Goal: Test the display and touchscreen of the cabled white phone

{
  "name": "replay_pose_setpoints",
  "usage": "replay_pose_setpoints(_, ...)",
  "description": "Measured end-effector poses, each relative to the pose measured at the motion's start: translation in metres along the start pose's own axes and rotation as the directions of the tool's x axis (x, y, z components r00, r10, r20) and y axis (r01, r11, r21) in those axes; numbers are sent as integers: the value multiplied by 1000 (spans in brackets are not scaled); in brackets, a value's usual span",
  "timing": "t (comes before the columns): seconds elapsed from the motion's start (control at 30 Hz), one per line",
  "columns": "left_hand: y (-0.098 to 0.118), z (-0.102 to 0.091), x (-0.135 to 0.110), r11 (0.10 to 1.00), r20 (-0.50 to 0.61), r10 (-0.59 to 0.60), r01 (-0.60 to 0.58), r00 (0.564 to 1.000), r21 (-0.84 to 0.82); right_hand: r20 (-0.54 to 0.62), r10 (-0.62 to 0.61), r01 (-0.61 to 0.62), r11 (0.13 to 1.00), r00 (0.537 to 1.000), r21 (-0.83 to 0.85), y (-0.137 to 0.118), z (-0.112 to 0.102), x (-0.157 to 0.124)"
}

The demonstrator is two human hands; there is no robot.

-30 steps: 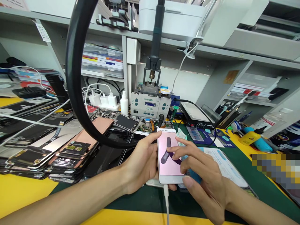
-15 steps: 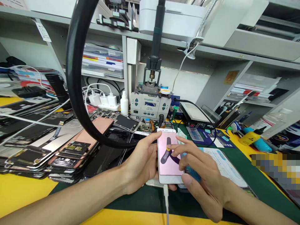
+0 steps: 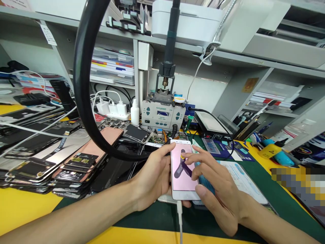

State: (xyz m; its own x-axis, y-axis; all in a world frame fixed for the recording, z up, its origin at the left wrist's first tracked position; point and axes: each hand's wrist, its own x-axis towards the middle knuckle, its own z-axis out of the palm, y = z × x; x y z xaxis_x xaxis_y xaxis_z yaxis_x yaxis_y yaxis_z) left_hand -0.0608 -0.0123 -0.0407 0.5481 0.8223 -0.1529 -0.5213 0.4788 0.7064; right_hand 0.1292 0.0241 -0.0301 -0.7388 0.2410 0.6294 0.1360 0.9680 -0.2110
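Note:
A white smartphone (image 3: 181,184) with a lit pink screen is held upright above the green mat (image 3: 162,217). My left hand (image 3: 152,176) wraps round its left edge and back, thumb near the top corner. My right hand (image 3: 215,189) hovers over the screen with fingers spread, and its index fingertip touches the upper part of the display. A white charging cable (image 3: 180,220) runs from the phone's bottom edge down toward me.
Stacks of phone screens and back covers (image 3: 63,159) fill the left of the bench. A hot-air rework station (image 3: 162,113) stands behind the phone, with a thick black hose (image 3: 81,84) looping overhead. White chargers (image 3: 111,108), a small bottle (image 3: 134,112) and tools at the right (image 3: 274,152) crowd the back.
My right index finger has slid up the screen from its middle toward the top. The left hand and phone have stayed almost still.

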Motion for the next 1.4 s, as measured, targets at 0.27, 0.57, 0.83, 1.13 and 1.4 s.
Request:
replay_pose_setpoints(0.27,0,0,-1,1000,0,0,0,1000,18,-4,-20,20,1000,1000,20,-1,0,1)
replay_pose_setpoints(0.57,0,-1,1,1000,11,-1,1,1000,-2,-4,-23,23,1000,1000,21,-2,0,2)
replay_pose_setpoints(0.83,-1,0,0,1000,9,12,-12,1000,-4,-4,-31,31,999,1000,15,-2,0,3)
replay_pose_setpoints(1.13,0,1,0,1000,16,5,-5,1000,0,32,-33,32,999,999,37,-5,1,5)
replay_pose_setpoints(1.4,-2,3,0,1000,-23,5,-5,1000,17,41,-70,68,997,997,40,-12,8,12)
